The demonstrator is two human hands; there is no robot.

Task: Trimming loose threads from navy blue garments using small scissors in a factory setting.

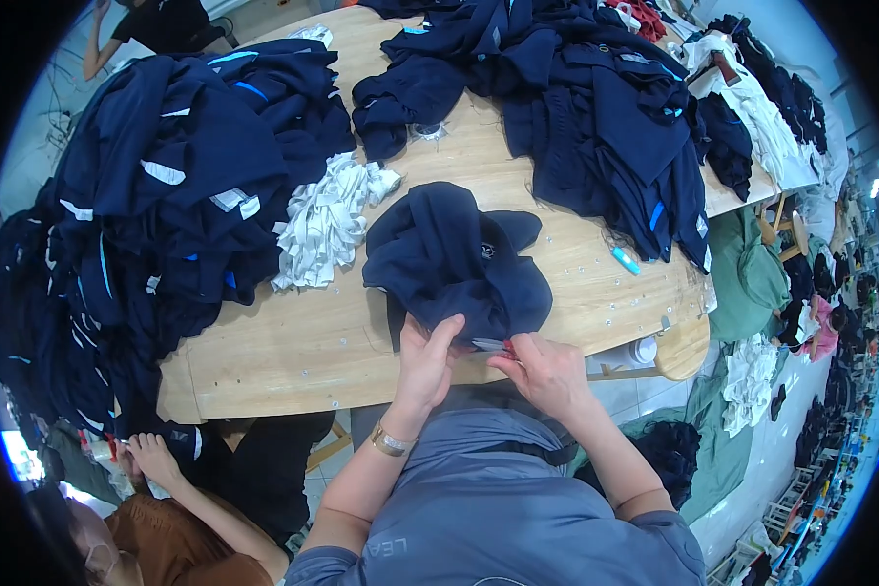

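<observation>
A navy garment (pixel 449 254) lies bunched at the front edge of the wooden table, right before me. My left hand (pixel 427 359) is closed on its near edge, thumb on top of the cloth. In my right hand (pixel 545 371) are small scissors (pixel 508 347) with red handles, mostly covered by my fingers. Their pale metal blades point left, at the garment's edge near my left thumb. Whether the blades touch the cloth cannot be made out.
Navy garments pile up on the left (pixel 186 146) and far right (pixel 606 127) of the table (pixel 283 361). White fabric strips (pixel 327 220) lie beside the left heap. A light-blue marker (pixel 625 261) rests at right. A co-worker's hand (pixel 156 459) works at lower left.
</observation>
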